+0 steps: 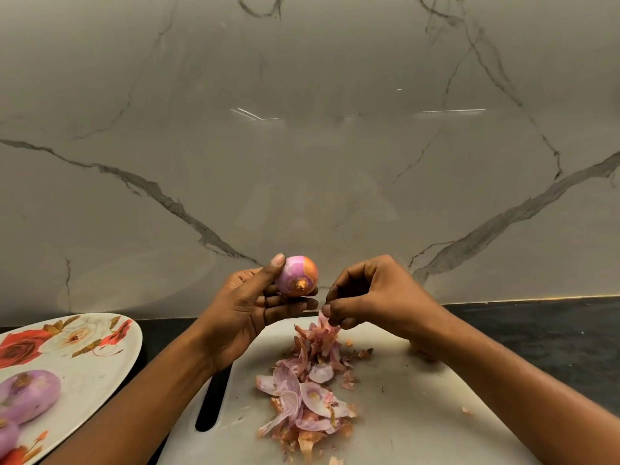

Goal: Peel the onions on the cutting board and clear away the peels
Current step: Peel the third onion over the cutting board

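Left hand (248, 307) grips red onion (297, 275) above cutting board (419, 397), thumb on top. Dry orange skin (310, 268) is left on its right side. Right hand (372, 297) pinches peel strip (327, 322) over peel pile (312, 397). Drop it there, then rotate the onion and lift the skin from the root edge.

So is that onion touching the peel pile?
Apart. The head view shows the left hand holding the onion up, clear above the peel pile.
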Available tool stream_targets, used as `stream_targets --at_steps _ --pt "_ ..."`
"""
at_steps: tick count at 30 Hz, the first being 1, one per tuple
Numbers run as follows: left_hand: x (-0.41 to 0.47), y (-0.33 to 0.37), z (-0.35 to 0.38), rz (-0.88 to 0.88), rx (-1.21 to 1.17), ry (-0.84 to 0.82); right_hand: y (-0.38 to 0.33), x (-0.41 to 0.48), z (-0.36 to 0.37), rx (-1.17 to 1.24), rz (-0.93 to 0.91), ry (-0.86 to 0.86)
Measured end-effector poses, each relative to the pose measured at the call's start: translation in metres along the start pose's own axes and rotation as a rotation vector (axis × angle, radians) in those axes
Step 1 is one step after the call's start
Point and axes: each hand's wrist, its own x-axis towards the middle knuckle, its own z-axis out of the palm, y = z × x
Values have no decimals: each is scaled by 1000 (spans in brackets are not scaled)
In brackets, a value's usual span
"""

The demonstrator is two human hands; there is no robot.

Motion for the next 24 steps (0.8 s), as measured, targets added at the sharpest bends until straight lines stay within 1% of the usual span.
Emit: stream_targets --at_steps 5,8,10,12,15,19,24 --pt "2 -2 2 -25 98 26 1 1 -3 49 -78 71" --pt "1 -5 3 -24 178 7 0 0 -2 102 -76 41" --pt "0 -6 3 -13 225 -13 0 -1 -1 74 -100 2" --pt "0 -7 2 4 259 -21 1 -2 0 41 -127 10" --pt "0 -7 2 24 275 -29 2 -1 0 6 -153 47" --pt "0 -6 2 35 278 -45 3 -1 0 -30 -184 37" --pt "-1 -5 3 37 266 -45 4 -2 1 -53 -209 69"
